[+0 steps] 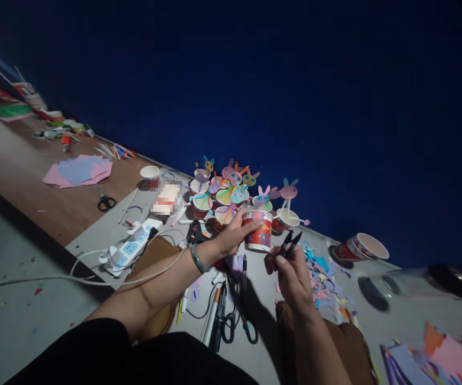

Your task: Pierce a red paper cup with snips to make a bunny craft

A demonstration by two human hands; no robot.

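Cup gripped by left hand; right hand grips dark pointed tool at its four o'clock. I'd fear a slip puncturing it.

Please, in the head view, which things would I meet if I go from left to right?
Green sheet, stacked pink and lavender paper, power strip, left hand, red paper cup in its grip, right hand, stacked red cups, pink sheet.

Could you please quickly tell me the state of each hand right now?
Left hand: closed, holding a red paper cup.
Right hand: closed, holding a dark pointed tool.
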